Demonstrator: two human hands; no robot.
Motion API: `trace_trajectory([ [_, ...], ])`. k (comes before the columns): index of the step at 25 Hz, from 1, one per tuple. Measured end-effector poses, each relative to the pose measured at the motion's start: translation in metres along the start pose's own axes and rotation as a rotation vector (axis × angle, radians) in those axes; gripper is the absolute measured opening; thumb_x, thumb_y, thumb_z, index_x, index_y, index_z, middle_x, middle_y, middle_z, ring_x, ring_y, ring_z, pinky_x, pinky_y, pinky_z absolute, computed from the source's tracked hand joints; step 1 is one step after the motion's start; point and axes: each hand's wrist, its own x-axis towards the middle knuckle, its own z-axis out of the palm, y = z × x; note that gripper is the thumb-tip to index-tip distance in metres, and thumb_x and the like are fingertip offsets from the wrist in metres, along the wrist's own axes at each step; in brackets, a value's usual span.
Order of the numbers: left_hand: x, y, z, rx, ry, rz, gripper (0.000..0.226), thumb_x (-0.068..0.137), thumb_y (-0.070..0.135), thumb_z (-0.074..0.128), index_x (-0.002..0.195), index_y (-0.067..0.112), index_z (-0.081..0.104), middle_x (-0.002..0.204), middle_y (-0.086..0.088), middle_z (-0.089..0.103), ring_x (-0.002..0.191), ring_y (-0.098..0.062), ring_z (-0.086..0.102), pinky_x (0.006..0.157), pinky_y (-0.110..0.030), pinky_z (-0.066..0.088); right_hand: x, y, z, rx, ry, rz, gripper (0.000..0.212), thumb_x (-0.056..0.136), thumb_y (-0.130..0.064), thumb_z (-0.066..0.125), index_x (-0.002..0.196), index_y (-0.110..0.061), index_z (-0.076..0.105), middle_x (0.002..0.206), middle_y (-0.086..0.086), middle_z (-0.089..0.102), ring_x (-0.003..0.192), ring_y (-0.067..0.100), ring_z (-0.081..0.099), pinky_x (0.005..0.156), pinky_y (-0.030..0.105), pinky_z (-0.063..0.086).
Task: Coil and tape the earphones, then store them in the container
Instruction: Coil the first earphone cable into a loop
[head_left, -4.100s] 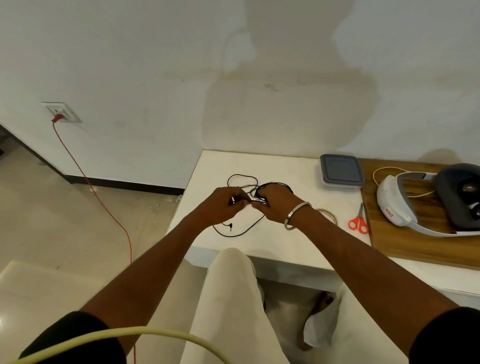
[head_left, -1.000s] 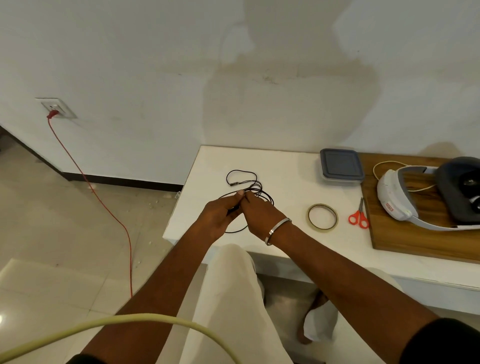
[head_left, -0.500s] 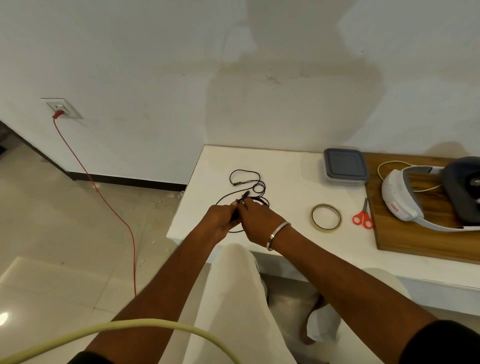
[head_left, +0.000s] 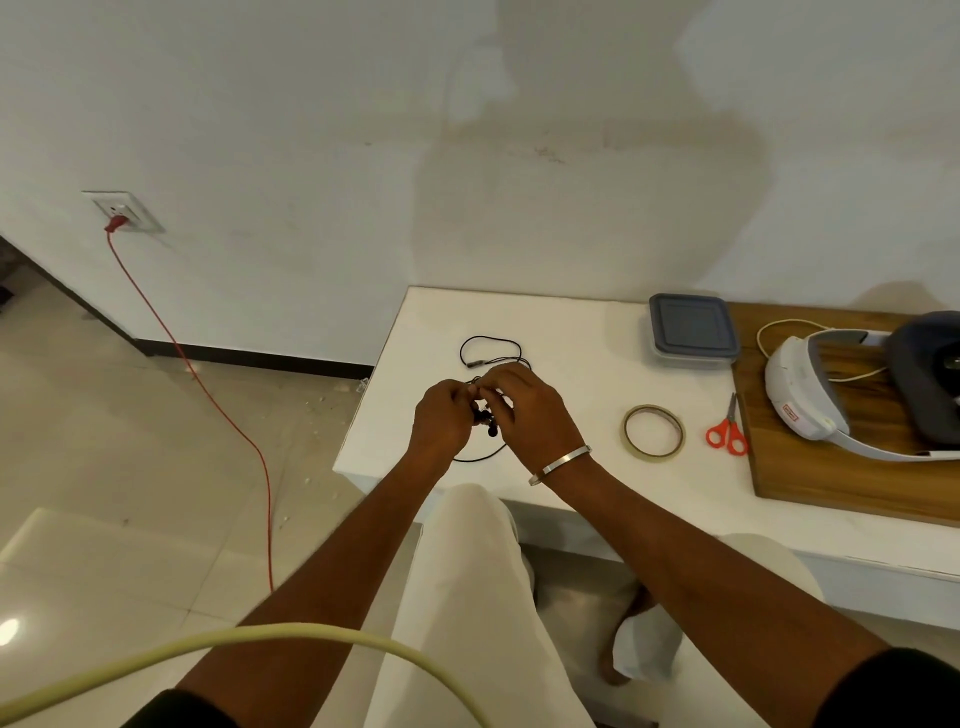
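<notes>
White surface (head_left: 571, 332) stood against a stained wall (head_left: 571, 156), where both hands (head_left: 441, 415) (head_left: 524, 410), close together, pinched the earphones (head_left: 485, 415) above its near edge, hiding most of the cord bundle.

Home room: tiled floor (head_left: 104, 467), wall socket (head_left: 122, 210), stained plaster wall (head_left: 571, 182).

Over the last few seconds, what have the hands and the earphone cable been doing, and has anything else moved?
Both hands, left and right, kept hold of the earphones and gathered more cable between them; less loose cable now lies on the table, with one loop behind the hands. The tape roll, scissors and lidded container stayed put.
</notes>
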Motion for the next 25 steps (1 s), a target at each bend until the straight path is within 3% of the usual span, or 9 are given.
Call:
trace_trajectory([
  [2,0.001,0.005,-0.003,0.097,0.009,0.097,0.022,0.100,0.015,0.041,0.092,0.008,0.061,0.078,-0.002,0.064,0.071,-0.014,0.062,0.063,-0.010,0.044,0.001,-0.002,-0.002,0.076,0.089,-0.012,0.015,0.090,-0.006,0.054,0.099,-0.008,0.065,0.102,0.006,0.061,0.093,0.019,0.062,0.077,0.031,0.054],
  [4,0.001,0.010,-0.006,0.173,-0.026,0.197,0.021,0.099,0.013,0.042,0.090,0.010,0.060,0.070,0.004,0.057,0.061,-0.006,0.053,0.055,-0.005,0.039,0.005,-0.004,-0.009,0.120,0.120,0.012,0.021,0.086,-0.006,0.055,0.106,-0.010,0.063,0.111,0.004,0.055,0.103,0.017,0.056,0.084,0.025,0.050],
  [5,0.001,0.011,-0.009,0.200,-0.061,0.254,0.021,0.099,0.012,0.042,0.090,0.009,0.061,0.070,0.003,0.057,0.060,-0.005,0.051,0.055,-0.006,0.039,0.008,-0.001,-0.011,0.105,0.067,0.048,0.029,0.085,-0.009,0.056,0.113,-0.013,0.060,0.118,0.002,0.053,0.110,0.017,0.052,0.089,0.025,0.045],
  [8,0.001,0.015,-0.019,0.226,-0.168,0.389,0.020,0.097,0.008,0.045,0.091,0.013,0.062,0.069,0.005,0.057,0.062,-0.004,0.052,0.058,-0.010,0.038,0.012,0.016,-0.017,0.067,-0.311,0.163,0.046,0.085,-0.014,0.057,0.130,-0.019,0.048,0.128,-0.002,0.056,0.121,0.018,0.048,0.100,0.030,0.037],
  [10,0.004,0.017,-0.026,0.248,-0.205,0.424,0.018,0.097,0.008,0.046,0.091,0.010,0.063,0.067,0.008,0.054,0.062,-0.004,0.051,0.059,-0.008,0.038,0.013,0.027,-0.020,0.098,-0.408,0.187,0.035,0.089,-0.013,0.053,0.124,-0.018,0.053,0.109,-0.001,0.067,0.104,0.017,0.061,0.094,0.031,0.047],
  [14,0.010,0.015,-0.029,0.335,-0.198,0.489,0.020,0.097,0.009,0.046,0.095,0.004,0.065,0.071,0.004,0.054,0.064,-0.003,0.049,0.059,-0.009,0.037,0.013,0.025,-0.024,0.174,-0.365,0.289,0.021,0.094,-0.012,0.049,0.111,-0.008,0.060,0.083,0.004,0.067,0.073,0.011,0.061,0.068,0.010,0.046],
  [19,0.009,0.004,-0.022,0.221,-0.105,0.429,0.018,0.098,0.011,0.044,0.096,0.005,0.061,0.071,0.001,0.054,0.061,-0.005,0.048,0.057,-0.007,0.039,0.011,0.023,-0.018,0.312,-0.254,0.463,0.020,0.092,-0.014,0.054,0.111,-0.009,0.059,0.080,0.001,0.065,0.067,0.013,0.063,0.073,0.027,0.054],
  [23,0.015,-0.009,-0.007,0.103,-0.081,0.311,0.020,0.100,0.018,0.044,0.104,0.008,0.061,0.071,0.009,0.054,0.065,-0.011,0.053,0.066,-0.021,0.047,0.011,0.029,-0.017,0.254,-0.205,0.475,0.020,0.090,-0.019,0.058,0.108,-0.011,0.061,0.081,0.000,0.065,0.063,0.010,0.060,0.061,0.013,0.049],
  [25,0.019,-0.009,0.005,0.065,-0.082,0.269,0.020,0.100,0.018,0.043,0.105,0.009,0.060,0.073,0.010,0.054,0.066,-0.008,0.052,0.065,-0.020,0.045,0.010,0.037,-0.014,0.197,-0.177,0.477,0.019,0.091,-0.020,0.058,0.106,-0.010,0.063,0.081,0.002,0.065,0.063,0.013,0.059,0.055,0.006,0.045],
])
